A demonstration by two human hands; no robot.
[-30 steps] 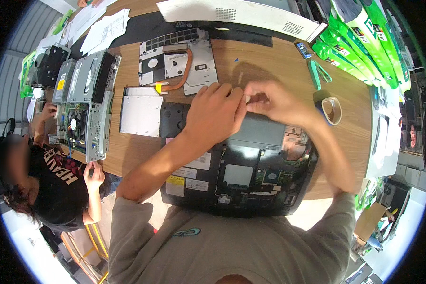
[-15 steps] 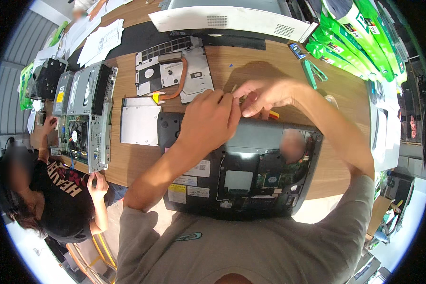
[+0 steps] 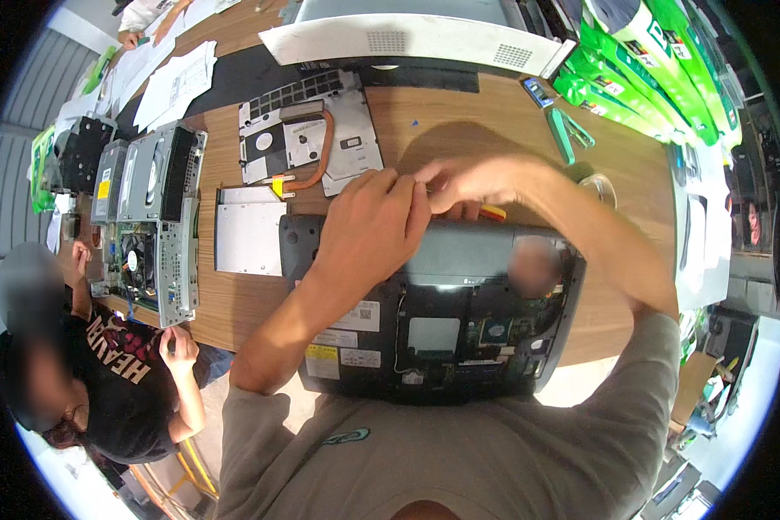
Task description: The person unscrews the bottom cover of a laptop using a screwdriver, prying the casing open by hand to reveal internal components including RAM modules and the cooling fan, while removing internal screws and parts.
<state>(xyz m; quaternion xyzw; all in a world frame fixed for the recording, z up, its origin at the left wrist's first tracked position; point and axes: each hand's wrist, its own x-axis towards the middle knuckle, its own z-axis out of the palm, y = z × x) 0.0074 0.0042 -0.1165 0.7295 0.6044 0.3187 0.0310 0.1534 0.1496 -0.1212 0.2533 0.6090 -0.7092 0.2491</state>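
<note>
Black laptop (image 3: 433, 321), underside up, cover off, boards exposed, on wooden table (image 3: 459, 121)

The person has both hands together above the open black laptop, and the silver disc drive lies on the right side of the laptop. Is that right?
Not quite. The head view shows the silver disc drive lying to the left of the open black laptop, not the right. The left hand and right hand do meet above it.

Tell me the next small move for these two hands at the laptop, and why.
Probably lower both hands onto the laptop's rear edge. The left hand and right hand meet fingertip to fingertip just above the upturned open laptop, pinching something too small to make out, with a red-and-yellow tool beneath them.
</note>
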